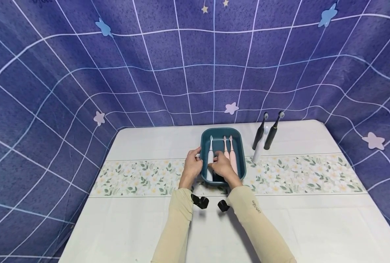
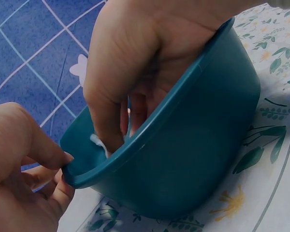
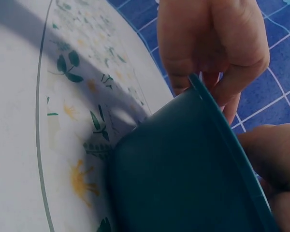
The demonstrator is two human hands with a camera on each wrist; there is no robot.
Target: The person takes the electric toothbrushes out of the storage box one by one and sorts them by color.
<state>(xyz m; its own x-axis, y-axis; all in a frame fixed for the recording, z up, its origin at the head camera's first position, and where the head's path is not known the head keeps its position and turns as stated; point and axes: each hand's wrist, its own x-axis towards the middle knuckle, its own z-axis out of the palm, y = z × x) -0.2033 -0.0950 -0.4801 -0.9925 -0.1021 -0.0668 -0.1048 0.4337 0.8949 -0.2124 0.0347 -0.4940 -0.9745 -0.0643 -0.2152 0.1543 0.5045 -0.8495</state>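
Observation:
A teal bin point(image 1: 243, 166) stands on the table, with a white electric toothbrush point(image 1: 211, 148) lying along its left side. Two pink electric toothbrushes point(image 1: 233, 157) lie side by side at its right. My left hand point(image 1: 193, 164) pinches the bin's left rim; the left wrist view shows thumb and fingers on either side of the edge. Reaching over the near wall, my right hand point(image 1: 223, 168) grips the white toothbrush's handle, its thumb across it. In the left wrist view the bin wall point(image 2: 183, 140) hides the right fingertips, while a white brush head point(image 2: 95, 139) shows beside them.
To the right of the bin stand two black electric toothbrushes point(image 1: 271, 137) and a white one point(image 1: 258, 151), all upright. A floral strip point(image 1: 300, 173) crosses the white tabletop. Behind the table hangs a blue grid-patterned curtain point(image 1: 195, 80).

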